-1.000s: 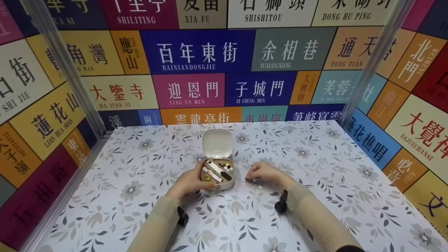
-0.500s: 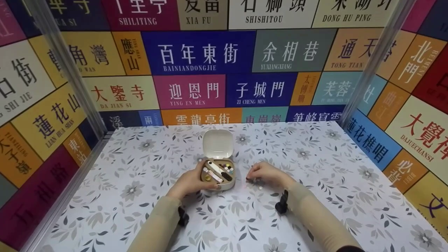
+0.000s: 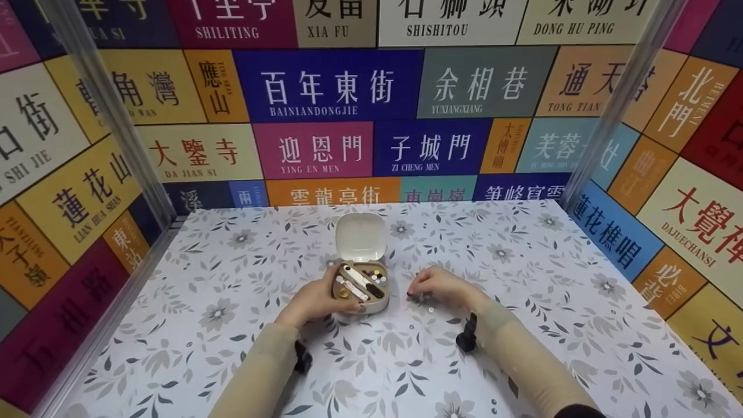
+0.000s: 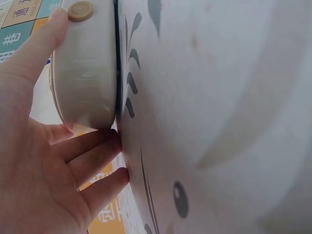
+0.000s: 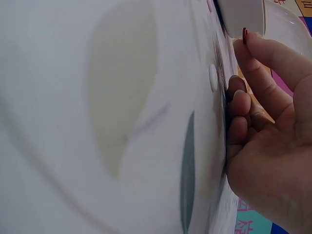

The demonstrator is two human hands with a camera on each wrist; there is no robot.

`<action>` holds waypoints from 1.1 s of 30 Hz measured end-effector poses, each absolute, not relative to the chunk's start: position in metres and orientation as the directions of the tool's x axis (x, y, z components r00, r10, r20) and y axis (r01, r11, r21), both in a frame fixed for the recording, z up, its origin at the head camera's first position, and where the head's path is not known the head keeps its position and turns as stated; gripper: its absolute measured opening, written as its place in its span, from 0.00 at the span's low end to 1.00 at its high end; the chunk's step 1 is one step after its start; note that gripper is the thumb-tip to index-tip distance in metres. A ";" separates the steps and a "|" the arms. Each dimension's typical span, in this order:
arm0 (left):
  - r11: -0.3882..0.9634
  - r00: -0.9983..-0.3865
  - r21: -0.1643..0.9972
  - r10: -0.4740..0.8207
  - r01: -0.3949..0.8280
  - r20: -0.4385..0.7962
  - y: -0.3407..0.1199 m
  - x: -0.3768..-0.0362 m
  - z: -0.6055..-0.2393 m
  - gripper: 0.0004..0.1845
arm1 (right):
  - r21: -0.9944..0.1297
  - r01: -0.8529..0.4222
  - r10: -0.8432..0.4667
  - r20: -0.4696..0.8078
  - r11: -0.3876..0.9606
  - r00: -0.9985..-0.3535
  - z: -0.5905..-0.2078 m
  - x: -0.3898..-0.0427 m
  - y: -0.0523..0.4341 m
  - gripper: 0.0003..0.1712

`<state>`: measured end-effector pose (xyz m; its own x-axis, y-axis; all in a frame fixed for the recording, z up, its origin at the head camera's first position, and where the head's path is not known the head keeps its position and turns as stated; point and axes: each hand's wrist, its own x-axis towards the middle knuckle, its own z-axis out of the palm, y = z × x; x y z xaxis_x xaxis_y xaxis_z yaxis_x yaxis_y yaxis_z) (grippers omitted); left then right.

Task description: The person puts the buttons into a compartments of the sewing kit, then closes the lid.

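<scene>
A small cream sewing kit box (image 3: 360, 288) lies in the middle of the table with its lid (image 3: 360, 237) standing up. Thread, tools and buttons fill its tray. My left hand (image 3: 315, 302) grips the box (image 4: 85, 73) from the left, thumb along one side and fingers under the other. A tan button (image 4: 80, 9) shows by the thumb tip. My right hand (image 3: 439, 287) rests just right of the box, fingers curled with their tips on the cloth. In the right wrist view the fingertips (image 5: 237, 92) cover a small dark piece, and the thumb stands apart.
Loose small buttons lie on the floral tablecloth (image 3: 522, 273) by my right hand, one white button (image 5: 213, 78) near the fingertips and another (image 3: 431, 310) just below the hand. Walls of coloured sign panels (image 3: 325, 87) close the table on three sides.
</scene>
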<state>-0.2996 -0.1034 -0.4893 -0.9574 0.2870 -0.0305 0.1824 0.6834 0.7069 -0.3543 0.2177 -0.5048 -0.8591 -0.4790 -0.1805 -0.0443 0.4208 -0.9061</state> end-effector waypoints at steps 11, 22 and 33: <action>0.700 -0.960 0.696 0.276 0.161 -0.055 -0.102 -0.301 -0.493 0.66 | -0.871 -0.017 -0.426 -0.224 0.492 -0.877 -0.500 -0.353 0.214 0.09; 0.698 -0.960 0.696 0.277 0.169 -0.045 -0.104 -0.301 -0.490 0.64 | -0.842 -0.052 -0.414 -0.209 0.537 -0.886 -0.489 -0.359 0.211 0.09; 0.685 -0.963 0.715 0.262 0.139 -0.064 -0.101 -0.301 -0.489 0.65 | -0.813 -0.032 -0.366 -0.226 0.582 -0.903 -0.477 -0.365 0.215 0.09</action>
